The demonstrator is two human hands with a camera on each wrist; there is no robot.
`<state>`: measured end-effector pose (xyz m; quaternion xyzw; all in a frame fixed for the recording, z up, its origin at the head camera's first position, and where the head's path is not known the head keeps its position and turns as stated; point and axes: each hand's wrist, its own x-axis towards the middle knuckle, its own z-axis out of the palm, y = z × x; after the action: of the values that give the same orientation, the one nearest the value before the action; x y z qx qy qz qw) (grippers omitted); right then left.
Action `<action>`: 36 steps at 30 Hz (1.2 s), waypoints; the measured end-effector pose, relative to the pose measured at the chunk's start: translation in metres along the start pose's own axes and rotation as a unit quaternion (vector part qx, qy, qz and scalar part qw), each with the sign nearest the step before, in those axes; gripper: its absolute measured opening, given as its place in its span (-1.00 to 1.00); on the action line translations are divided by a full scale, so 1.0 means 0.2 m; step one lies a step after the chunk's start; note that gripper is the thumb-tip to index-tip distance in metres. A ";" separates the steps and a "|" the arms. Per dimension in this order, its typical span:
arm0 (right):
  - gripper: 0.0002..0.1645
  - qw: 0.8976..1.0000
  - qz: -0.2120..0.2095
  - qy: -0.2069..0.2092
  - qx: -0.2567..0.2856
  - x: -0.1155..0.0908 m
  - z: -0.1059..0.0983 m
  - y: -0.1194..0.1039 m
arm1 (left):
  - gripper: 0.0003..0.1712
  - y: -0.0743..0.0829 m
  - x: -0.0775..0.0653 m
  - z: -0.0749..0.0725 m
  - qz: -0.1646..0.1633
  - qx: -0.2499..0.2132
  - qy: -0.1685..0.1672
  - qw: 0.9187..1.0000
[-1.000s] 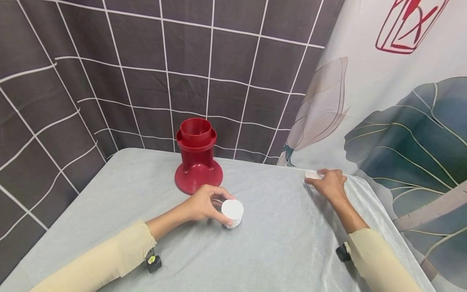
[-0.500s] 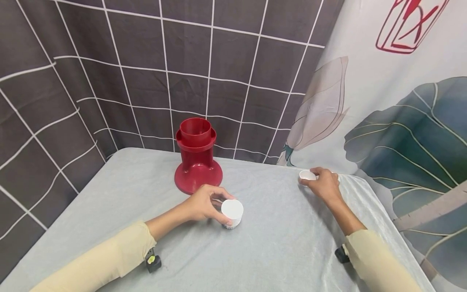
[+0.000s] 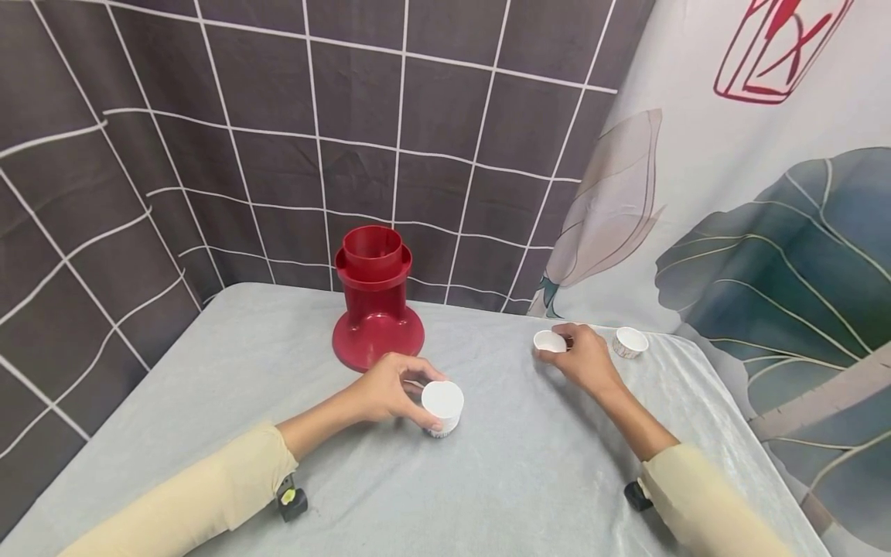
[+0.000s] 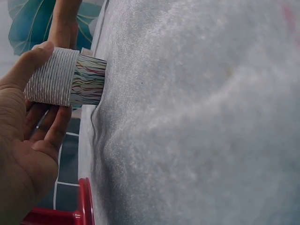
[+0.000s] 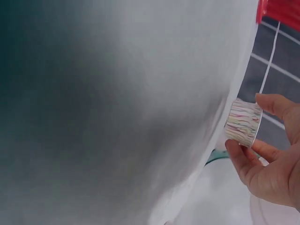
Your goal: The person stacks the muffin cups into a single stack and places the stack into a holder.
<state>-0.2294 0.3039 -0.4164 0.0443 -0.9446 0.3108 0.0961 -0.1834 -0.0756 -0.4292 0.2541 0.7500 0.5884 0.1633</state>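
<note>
A stack of nested paper baking cups [image 3: 443, 401] stands on the cloth, its round white top facing up. My left hand [image 3: 385, 388] grips its side between thumb and fingers. In the left wrist view the stack [image 4: 54, 77] shows many ribbed white rims and a narrower part with coloured wavy lines against the cloth. Farther right, my right hand [image 3: 587, 357] pinches a single paper baking cup [image 3: 550, 341], mouth up, near the table's back edge. Wavy pastel lines mark that cup [image 5: 243, 123] in the right wrist view. Another baking cup [image 3: 630, 343] stands to the right, untouched.
A red plastic stand [image 3: 373, 302] with a wide round base and a double-walled top rises at the back, behind my left hand. Pale grey cloth [image 3: 501, 480] covers the table. Dark gridded curtain [image 3: 362, 100] and a patterned white one hang behind.
My right hand has moved left along the back edge with its baking cup, uncovering the other cup to its right. The left hand and the stack have stayed in place.
</note>
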 end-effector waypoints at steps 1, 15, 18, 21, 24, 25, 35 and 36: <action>-0.26 1.000 0.001 -0.002 0.000 -0.01 0.01 -0.02 | -0.41 0.00 0.00 0.00 -0.001 0.000 0.001 1.000; -0.29 0.998 -0.010 -0.044 0.039 -0.08 0.08 -0.24 | -0.40 0.00 0.00 0.00 -0.005 -0.003 0.003 1.000; -0.31 0.997 -0.010 -0.052 0.058 -0.10 0.09 -0.29 | -0.41 0.00 0.00 0.00 0.002 0.001 0.003 1.000; -0.34 0.995 -0.014 -0.059 0.078 -0.11 0.10 -0.33 | -0.41 0.00 0.00 0.00 0.005 0.006 0.003 1.000; -0.36 0.993 -0.022 -0.066 0.096 -0.13 0.10 -0.37 | -0.41 0.00 0.00 0.01 0.003 0.010 0.004 1.000; -0.36 0.992 -0.025 -0.069 0.101 -0.14 0.10 -0.38 | -0.42 0.00 0.00 0.01 0.003 0.010 0.004 1.000; -0.35 0.985 -0.038 -0.093 0.140 -0.20 0.10 -0.50 | -0.41 0.00 0.00 0.00 0.006 0.014 0.003 1.000; -0.35 0.984 -0.038 -0.095 0.144 -0.20 0.10 -0.51 | -0.41 0.00 0.00 0.00 0.007 0.015 0.002 1.000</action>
<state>-0.1783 0.2112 -0.3824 0.1233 -0.8925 0.4337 0.0102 -0.1843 -0.0757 -0.4291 0.2602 0.7572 0.5791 0.1537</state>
